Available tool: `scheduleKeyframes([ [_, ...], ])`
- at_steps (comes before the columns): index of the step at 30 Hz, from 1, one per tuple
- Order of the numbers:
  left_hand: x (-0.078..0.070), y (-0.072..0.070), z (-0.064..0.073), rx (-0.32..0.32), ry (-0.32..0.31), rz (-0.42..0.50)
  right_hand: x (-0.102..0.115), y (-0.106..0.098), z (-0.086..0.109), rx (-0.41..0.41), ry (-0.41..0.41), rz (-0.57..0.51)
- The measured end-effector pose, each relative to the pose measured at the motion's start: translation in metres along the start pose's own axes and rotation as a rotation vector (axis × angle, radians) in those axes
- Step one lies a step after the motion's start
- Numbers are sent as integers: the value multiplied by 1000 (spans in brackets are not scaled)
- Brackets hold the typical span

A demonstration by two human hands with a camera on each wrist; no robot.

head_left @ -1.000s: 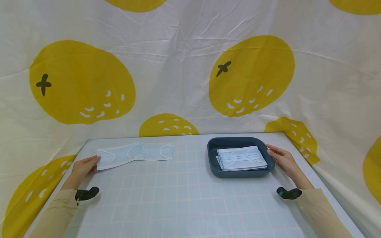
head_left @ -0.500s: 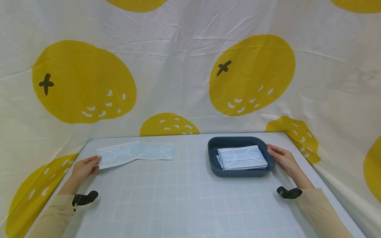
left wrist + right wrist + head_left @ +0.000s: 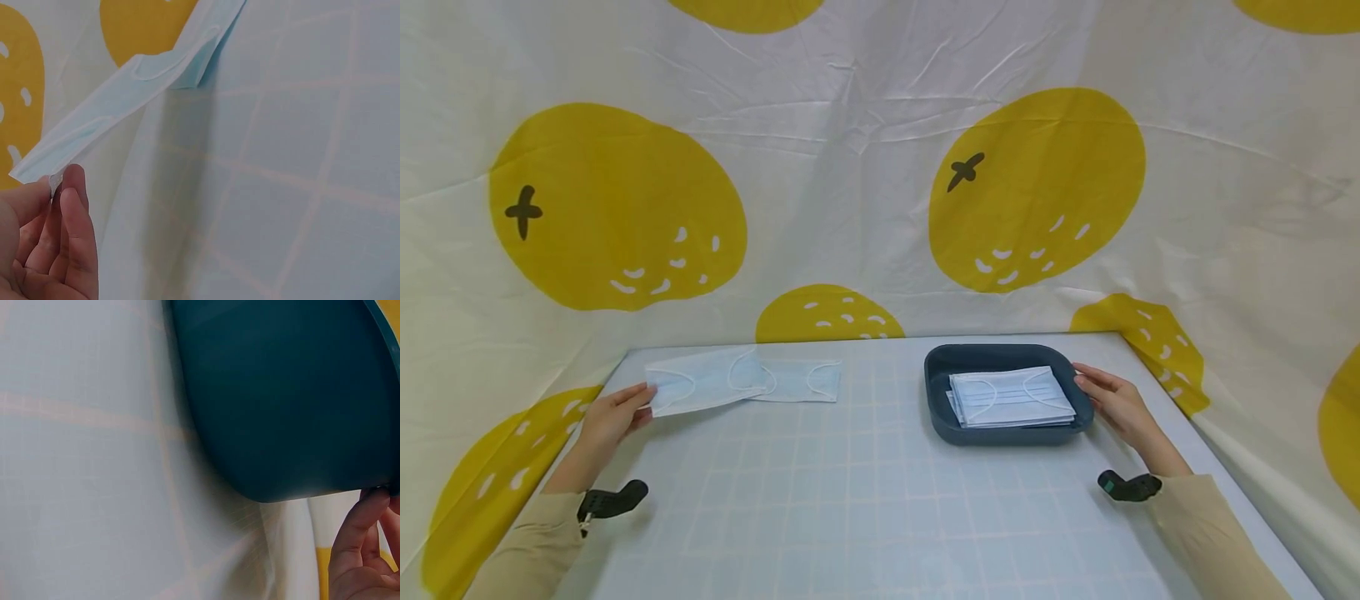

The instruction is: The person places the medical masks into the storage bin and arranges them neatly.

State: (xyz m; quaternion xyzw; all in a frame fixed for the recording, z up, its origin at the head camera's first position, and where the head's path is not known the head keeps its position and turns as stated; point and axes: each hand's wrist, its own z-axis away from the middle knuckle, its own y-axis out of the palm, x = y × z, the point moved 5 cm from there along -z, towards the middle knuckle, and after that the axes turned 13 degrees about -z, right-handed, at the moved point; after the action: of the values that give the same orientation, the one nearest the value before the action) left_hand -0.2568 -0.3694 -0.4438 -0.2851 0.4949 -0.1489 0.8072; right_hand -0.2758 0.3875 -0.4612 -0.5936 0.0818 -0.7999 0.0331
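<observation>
My left hand (image 3: 608,427) pinches the left end of a pale blue face mask (image 3: 700,382), which tilts up off the table at that end. In the left wrist view, thumb and fingertips hold the corner of that mask (image 3: 100,128). A second face mask (image 3: 805,381) lies flat to its right, partly under the lifted one, white ear loops showing. My right hand (image 3: 1122,410) holds the right rim of a dark blue tray (image 3: 985,437); in the right wrist view its fingers (image 3: 369,515) bend up to the tray's edge. A stack of folded face masks (image 3: 1011,400) lies inside.
The table (image 3: 865,500) has a pale surface with a faint grid. Behind it hangs a white curtain (image 3: 865,208) printed with large yellow fruit shapes. A black strapped device (image 3: 613,500) sits on the left wrist, and another black device (image 3: 1127,486) on the right.
My left hand has raised its end of the face mask, and the mask has lifted further off the table and the second mask. The right hand stays at the tray's rim.
</observation>
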Motion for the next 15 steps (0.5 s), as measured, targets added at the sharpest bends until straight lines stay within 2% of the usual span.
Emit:
scheduleKeyframes([
  [3, 3, 0, -5, -8, 0, 13, 0, 0, 0, -2, 2, 7],
  [6, 10, 2, -13, -23, -38, 88, 0, -1, 0, -4, 4, 9],
  [9, 10, 5, -15, -35, -62, 137, 0, -1, 0, -4, 3, 9],
  [15, -14, 15, 7, -25, -37, 95, 0, -1, 0, -1, 4, 10],
])
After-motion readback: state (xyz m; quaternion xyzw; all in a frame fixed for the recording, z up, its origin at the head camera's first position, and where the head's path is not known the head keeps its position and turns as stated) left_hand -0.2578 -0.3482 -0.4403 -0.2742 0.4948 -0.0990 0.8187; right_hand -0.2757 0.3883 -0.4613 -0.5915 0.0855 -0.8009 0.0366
